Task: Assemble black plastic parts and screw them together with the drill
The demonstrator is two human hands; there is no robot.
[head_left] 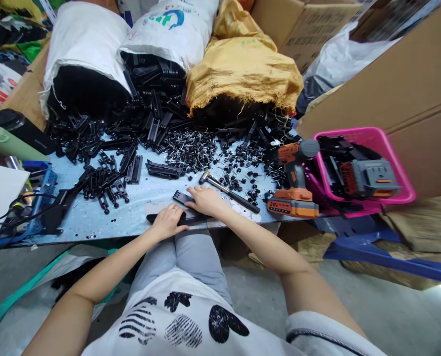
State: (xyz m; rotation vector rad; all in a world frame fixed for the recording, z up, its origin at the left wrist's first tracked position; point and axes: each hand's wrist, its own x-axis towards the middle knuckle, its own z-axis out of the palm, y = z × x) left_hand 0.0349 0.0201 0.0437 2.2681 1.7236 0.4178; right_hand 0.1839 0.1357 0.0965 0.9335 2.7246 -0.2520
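Left hand: fingers (pixel 174 209) and thumb straddling the long black bar (pixel 154 217), grasping it near the table's front edge; a ring shows on one finger.
Right hand (pixel 207 201): thumb and fingers closed on the end of a slotted black piece (pixel 182 197), which projects leftward from the fingertips and lies just beyond the bar.
Long black bar: under the left fingers, its ends showing to either side of them; its far end reaches beneath the right hand.
Hammer (pixel 229 193): just beyond and to the right of the right fingers, lying aslant, head farther off than the handle's end.
Flat black parts (pixel 164 169): beyond both hands' fingers, a short way ahead.
Black-headed pins (pixel 190 151): heaped farther ahead of the right fingers, scattering rightward.
Small black links (pixel 101 183): piled to the left of and beyond the left fingers.
Cordless drill (pixel 296 178): upright on its battery, well to the right of the right fingers.
Pink basket (pixel 409 190): farther right, past the drill, with black parts and a second power tool inside.
Yellow sack (pixel 246 69): far ahead of the right fingers, mouth facing them.
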